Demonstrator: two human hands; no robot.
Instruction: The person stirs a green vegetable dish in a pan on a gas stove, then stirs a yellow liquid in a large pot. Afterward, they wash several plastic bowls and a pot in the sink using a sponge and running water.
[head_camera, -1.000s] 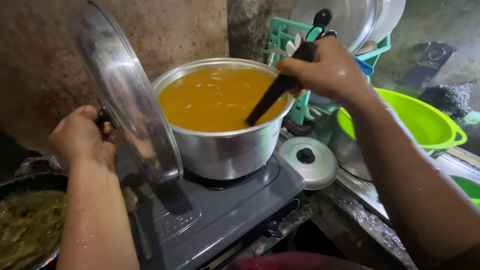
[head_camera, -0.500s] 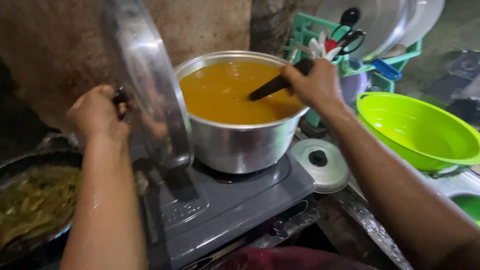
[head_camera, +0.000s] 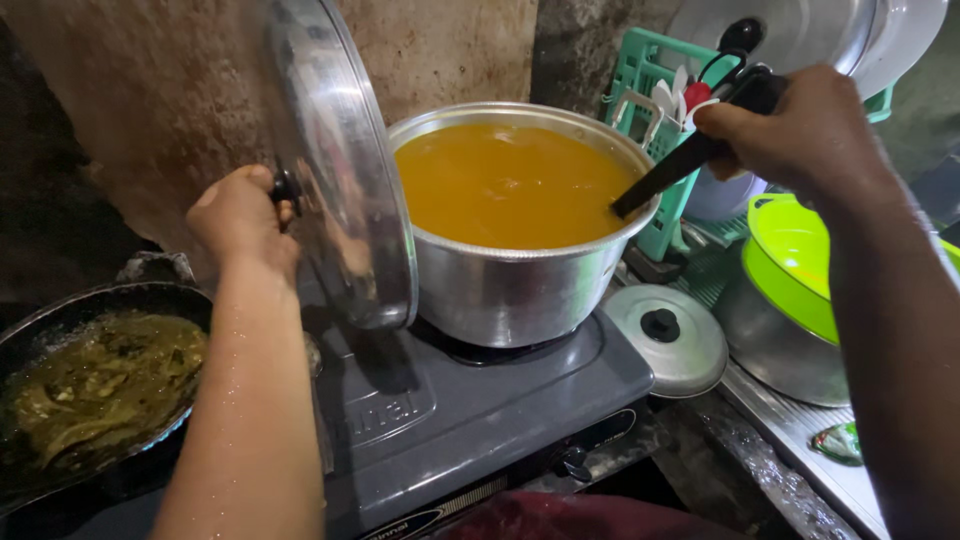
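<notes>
Left hand (head_camera: 243, 215) clamped on small dark knob of big steel lid (head_camera: 340, 165), lid held upright on edge, at 9 o'clock of pot, lower rim just beside pot wall. Right hand (head_camera: 800, 125) closed around black ladle (head_camera: 680, 165), handle running down toward 8 o'clock, tip dipped in liquid at pot's 3 o'clock edge. Aluminium pot (head_camera: 520, 290) centre frame, sitting on grey gas stove (head_camera: 480, 410), nearly full of orange-yellow soup (head_camera: 505, 185). Dark pan (head_camera: 95, 385) with greenish cooked food at 8 o'clock, on left side of stove. Smaller lid (head_camera: 665, 340) with black knob lying flat at 4 o'clock of pot, touching stove edge. Lime-green bowl (head_camera: 790, 265) at 3 o'clock, nested on steel vessel, partly hidden by right forearm. Green plastic rack (head_camera: 650, 75) with utensils at 1 o'clock, behind pot. Counter (head_camera: 800, 440) wet, lower right.
</notes>
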